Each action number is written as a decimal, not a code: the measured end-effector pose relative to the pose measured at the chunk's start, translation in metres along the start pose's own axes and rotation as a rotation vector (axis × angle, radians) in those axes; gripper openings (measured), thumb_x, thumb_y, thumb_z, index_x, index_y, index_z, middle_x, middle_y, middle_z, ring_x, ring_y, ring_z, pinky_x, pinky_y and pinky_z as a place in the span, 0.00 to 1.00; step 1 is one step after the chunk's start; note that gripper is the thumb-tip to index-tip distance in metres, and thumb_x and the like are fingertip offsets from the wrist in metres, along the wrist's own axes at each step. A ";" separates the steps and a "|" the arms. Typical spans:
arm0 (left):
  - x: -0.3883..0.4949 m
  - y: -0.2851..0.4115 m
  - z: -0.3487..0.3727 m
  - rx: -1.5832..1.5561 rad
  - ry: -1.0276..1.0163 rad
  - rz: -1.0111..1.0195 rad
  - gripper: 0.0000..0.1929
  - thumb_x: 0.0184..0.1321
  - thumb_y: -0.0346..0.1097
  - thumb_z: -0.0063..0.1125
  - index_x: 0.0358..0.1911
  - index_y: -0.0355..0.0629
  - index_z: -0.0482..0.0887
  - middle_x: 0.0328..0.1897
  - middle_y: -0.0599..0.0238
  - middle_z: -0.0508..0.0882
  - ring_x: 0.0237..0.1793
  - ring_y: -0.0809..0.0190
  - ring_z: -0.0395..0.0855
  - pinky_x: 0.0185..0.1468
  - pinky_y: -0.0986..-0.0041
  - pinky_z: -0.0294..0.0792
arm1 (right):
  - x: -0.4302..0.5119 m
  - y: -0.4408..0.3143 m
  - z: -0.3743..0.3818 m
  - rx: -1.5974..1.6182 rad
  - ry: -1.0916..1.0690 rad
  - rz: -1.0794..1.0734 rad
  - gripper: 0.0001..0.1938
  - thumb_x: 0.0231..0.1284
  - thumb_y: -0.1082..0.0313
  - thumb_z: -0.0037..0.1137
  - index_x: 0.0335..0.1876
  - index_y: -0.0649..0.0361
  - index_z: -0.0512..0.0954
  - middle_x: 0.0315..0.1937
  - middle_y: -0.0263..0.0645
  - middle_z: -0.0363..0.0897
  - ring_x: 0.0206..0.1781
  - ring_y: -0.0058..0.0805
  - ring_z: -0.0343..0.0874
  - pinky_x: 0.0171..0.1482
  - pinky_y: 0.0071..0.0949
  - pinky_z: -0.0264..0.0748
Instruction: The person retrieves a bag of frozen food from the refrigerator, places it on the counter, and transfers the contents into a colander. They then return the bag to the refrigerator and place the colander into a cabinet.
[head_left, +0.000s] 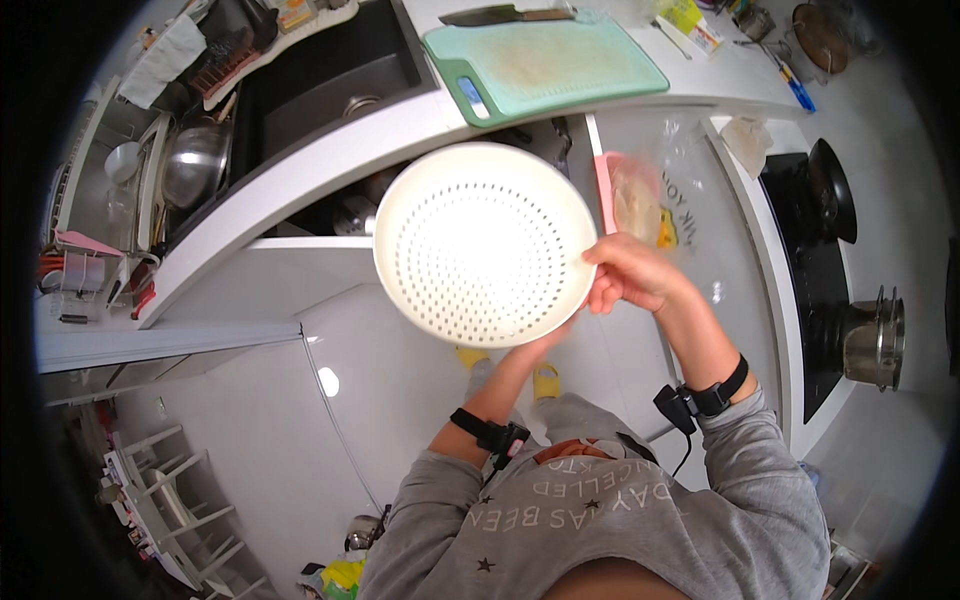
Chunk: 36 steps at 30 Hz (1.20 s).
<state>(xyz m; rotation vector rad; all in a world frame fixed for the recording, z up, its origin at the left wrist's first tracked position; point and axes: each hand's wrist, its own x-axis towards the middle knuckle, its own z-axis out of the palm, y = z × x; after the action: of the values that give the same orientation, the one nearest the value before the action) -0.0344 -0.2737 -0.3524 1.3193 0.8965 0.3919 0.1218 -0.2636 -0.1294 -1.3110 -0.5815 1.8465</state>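
A round white colander (480, 255) with rings of small holes is held up in front of me, facing the camera. My right hand (626, 274) grips its right rim, thumb on the near face and fingers curled behind. My left hand (551, 339) reaches up behind the lower right rim and supports it from underneath; its fingers are hidden. Behind the colander, an open drawer (315, 242) under the counter holds dark cookware, mostly covered from view.
A green-edged cutting board (555, 64) lies on the counter, a knife (502, 15) at its far edge. Left are a black sink (322, 82) and a steel bowl (196, 165). At right, a black pan (832, 191) and steel pot (874, 341) stand by the cooktop (810, 300).
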 end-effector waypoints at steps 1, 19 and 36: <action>-0.006 -0.014 -0.006 -0.303 0.108 -0.054 0.26 0.61 0.40 0.58 0.62 0.39 0.70 0.64 0.62 0.73 0.63 0.64 0.70 0.58 0.71 0.68 | 0.003 0.018 -0.006 -0.028 -0.011 0.085 0.18 0.61 0.65 0.49 0.39 0.81 0.75 0.27 0.57 0.82 0.20 0.35 0.83 0.20 0.25 0.83; 0.035 -0.044 -0.105 -0.765 0.411 -0.471 0.19 0.64 0.29 0.42 0.53 0.19 0.65 0.48 0.36 0.78 0.45 0.42 0.84 0.46 0.60 0.82 | 0.194 0.180 -0.040 -0.106 0.408 0.194 0.20 0.63 0.60 0.46 0.37 0.75 0.77 0.29 0.51 0.82 0.25 0.34 0.83 0.28 0.29 0.82; 0.189 -0.145 -0.143 -0.432 0.606 -0.477 0.20 0.57 0.21 0.36 0.54 0.24 0.66 0.45 0.41 0.80 0.31 0.48 0.87 0.32 0.68 0.85 | 0.512 0.194 -0.182 0.285 0.541 -0.248 0.12 0.63 0.71 0.45 0.24 0.64 0.75 0.23 0.39 0.76 0.28 0.29 0.79 0.32 0.26 0.76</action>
<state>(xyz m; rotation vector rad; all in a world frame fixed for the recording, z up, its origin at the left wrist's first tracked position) -0.0584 -0.0815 -0.5512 0.5553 1.4923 0.5803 0.1433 0.0211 -0.6309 -1.3933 -0.1716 1.2444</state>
